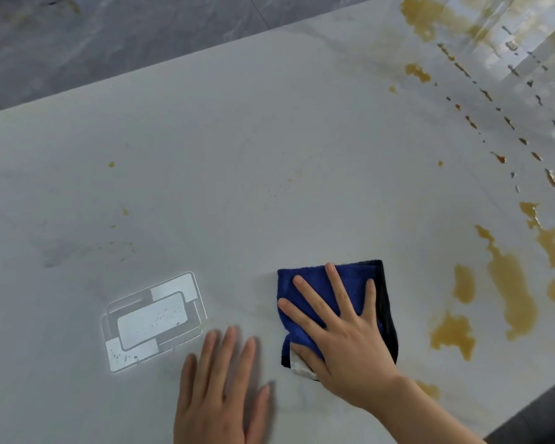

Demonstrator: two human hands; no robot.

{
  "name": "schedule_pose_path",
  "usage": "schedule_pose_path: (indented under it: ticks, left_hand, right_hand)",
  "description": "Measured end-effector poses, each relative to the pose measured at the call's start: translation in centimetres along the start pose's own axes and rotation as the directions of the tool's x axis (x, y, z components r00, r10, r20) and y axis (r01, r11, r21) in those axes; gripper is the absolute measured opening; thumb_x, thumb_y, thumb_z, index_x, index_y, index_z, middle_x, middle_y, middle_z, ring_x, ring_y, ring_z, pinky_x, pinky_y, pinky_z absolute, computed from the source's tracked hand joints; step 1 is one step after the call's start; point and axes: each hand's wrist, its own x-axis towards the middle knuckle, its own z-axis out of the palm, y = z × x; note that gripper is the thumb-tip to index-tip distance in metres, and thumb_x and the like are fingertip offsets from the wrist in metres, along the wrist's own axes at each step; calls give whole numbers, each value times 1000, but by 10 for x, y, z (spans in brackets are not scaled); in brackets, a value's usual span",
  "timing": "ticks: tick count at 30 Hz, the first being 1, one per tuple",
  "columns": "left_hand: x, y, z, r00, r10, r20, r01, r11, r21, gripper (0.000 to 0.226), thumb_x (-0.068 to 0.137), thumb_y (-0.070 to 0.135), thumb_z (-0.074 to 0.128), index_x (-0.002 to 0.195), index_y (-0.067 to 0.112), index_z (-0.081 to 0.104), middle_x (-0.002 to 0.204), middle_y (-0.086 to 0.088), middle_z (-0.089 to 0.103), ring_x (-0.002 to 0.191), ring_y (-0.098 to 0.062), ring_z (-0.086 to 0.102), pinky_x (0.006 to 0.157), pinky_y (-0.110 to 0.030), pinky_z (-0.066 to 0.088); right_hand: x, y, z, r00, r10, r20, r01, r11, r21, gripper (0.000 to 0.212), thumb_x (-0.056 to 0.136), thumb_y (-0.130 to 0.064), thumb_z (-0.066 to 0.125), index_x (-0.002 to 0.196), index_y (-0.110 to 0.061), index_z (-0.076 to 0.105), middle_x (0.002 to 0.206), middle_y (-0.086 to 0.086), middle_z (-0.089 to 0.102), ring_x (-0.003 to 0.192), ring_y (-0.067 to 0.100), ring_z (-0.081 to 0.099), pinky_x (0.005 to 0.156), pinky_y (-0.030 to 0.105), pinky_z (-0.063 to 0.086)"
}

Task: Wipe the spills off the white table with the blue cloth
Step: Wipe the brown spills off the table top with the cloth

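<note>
The folded blue cloth [356,285] lies flat on the white table [237,139], low and right of centre. My right hand [340,328] presses on it with fingers spread and straight. My left hand [221,386] rests flat on the bare table just left of the cloth, apart from it. Large yellow-brown spills [510,283] pool to the right of the cloth, and more spills [430,14] sit at the far right corner. Small drops [111,164] dot the left half.
A bright reflection of a ceiling lamp [154,322] shines on the table left of my left hand. Grey tiled floor [109,36] shows beyond the table's far edge. The table's near right edge [494,421] meets dark floor.
</note>
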Motion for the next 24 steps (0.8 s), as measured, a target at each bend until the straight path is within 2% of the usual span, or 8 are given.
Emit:
schedule_pose_path:
  ticks: [2, 5, 11, 14, 17, 19, 21, 24]
  left_hand:
    - [-12, 4, 7, 1000, -24, 5, 24, 999, 40, 51, 87, 54, 34, 125, 23, 49, 131, -9, 53, 139, -18, 23, 106, -40, 24]
    - [-20, 6, 15, 998, -60, 2, 60, 994, 95, 53, 86, 56, 30, 126, 24, 47, 133, -8, 50, 143, -14, 12, 107, -42, 22]
    - [-23, 6, 20, 997, -66, -39, 70, 989, 129, 55, 87, 56, 28, 128, 23, 45, 134, -8, 50, 136, -22, 23, 104, -46, 27]
    - [-22, 8, 20, 997, -70, -36, 74, 989, 131, 56, 87, 56, 27, 129, 23, 45, 136, -8, 48, 140, -18, 19, 106, -44, 23]
    - [-23, 9, 18, 997, -70, -29, 73, 990, 122, 57, 88, 54, 28, 128, 21, 51, 136, -8, 47, 144, -13, 11, 108, -43, 22]
    - [-23, 11, 16, 996, -82, -31, 85, 991, 101, 58, 88, 54, 28, 124, 19, 57, 135, -9, 49, 143, -12, 11, 108, -42, 22]
    - [-24, 11, 15, 996, -85, -30, 88, 992, 90, 58, 88, 54, 28, 122, 18, 59, 134, -9, 49, 143, -12, 11, 109, -42, 21]
    - [-25, 11, 15, 997, -77, -28, 79, 993, 88, 58, 89, 53, 28, 125, 18, 56, 137, -9, 48, 143, -13, 13, 110, -43, 20]
  right_hand:
    - [0, 0, 0, 1000, 7, 2, -7, 1000, -2, 55, 93, -56, 12, 136, -36, 41, 147, -4, 40, 133, 41, 32, 91, 75, 30]
    - [0, -1, -1, 1000, 2, -8, -2, 1000, -12, 54, 90, -57, 23, 136, -36, 42, 147, -4, 40, 133, 41, 32, 90, 75, 30]
    - [0, -1, 2, 999, 22, -25, -22, 999, 27, 54, 88, -61, 28, 137, -40, 36, 150, -6, 34, 137, 40, 26, 95, 74, 20]
    - [-1, -1, 0, 999, 44, -22, -44, 999, 7, 54, 88, -60, 28, 138, -40, 35, 149, -7, 34, 137, 38, 26, 96, 72, 19]
    - [-13, 0, 1, 996, 85, -26, -85, 996, 5, 52, 88, -56, 30, 137, -38, 39, 148, -6, 37, 137, 37, 28, 97, 71, 24]
    - [-33, 0, 7, 994, 100, -34, -99, 995, 33, 52, 90, -56, 26, 137, -37, 38, 148, -6, 37, 139, 36, 23, 101, 71, 21]
    - [-59, -4, 18, 997, 46, -60, -43, 998, 39, 53, 89, -60, 26, 136, -38, 38, 148, -3, 38, 139, 37, 19, 99, 70, 17]
    - [-87, -18, 34, 988, -152, -41, 150, 988, -45, 59, 81, -65, 38, 135, -40, 38, 147, 0, 34, 138, 42, 13, 93, 72, 19]
